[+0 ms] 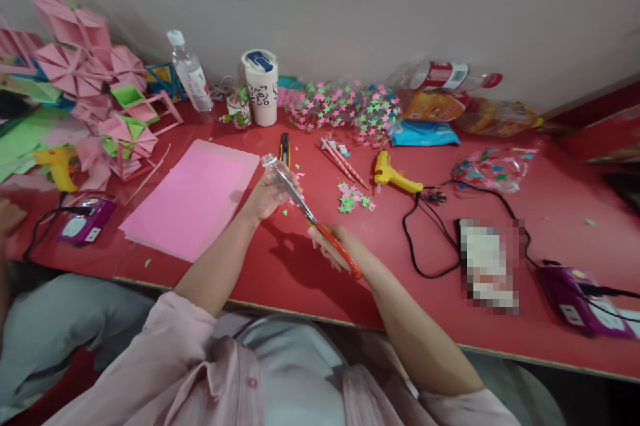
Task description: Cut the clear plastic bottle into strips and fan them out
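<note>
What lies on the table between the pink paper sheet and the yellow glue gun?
In the head view, between the pink paper sheet and the yellow glue gun lie a utility knife, striped sticks and scattered paper stars.

Soft, even indoor light falls from above, leaving faint shadows of the arms on the red surface (300,266) toward 6 o'clock. The wide lens bows the edges, and paper shapes (75,66) at 10 o'clock smear with blur. A pixelated patch (487,266) sits at 4 o'clock.
</note>
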Available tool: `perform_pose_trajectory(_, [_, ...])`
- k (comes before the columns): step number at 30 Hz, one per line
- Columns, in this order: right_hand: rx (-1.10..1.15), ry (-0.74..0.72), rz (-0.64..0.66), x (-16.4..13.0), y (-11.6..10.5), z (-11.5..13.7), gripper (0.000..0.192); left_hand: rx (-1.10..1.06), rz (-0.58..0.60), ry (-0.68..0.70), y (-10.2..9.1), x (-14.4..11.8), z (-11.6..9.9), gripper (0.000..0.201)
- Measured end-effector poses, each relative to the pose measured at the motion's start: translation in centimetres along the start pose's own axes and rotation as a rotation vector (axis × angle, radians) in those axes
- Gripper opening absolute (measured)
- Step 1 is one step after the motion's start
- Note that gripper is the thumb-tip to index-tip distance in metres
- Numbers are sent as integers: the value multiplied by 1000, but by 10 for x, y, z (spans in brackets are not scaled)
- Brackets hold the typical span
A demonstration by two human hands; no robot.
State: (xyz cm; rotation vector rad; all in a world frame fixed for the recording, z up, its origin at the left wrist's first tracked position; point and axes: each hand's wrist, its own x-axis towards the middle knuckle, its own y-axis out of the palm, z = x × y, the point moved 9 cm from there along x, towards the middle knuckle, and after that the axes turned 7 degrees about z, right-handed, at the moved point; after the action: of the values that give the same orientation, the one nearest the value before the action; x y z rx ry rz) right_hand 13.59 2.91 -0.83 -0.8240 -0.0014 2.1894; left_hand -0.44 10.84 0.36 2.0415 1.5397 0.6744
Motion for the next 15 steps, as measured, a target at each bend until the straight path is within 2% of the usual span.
perform_pose_trajectory(4, [5, 52, -25, 2, 0, -3, 46, 4, -24, -7, -3, 1, 2, 41])
perform_pose_trajectory(9, [9, 48, -61, 0, -3, -3, 49, -11, 21, 22, -1, 2, 1, 40])
perform_pose_trajectory(15, [50, -27, 12, -3, 1, 1, 51, 4, 4, -2, -1, 0, 0, 38])
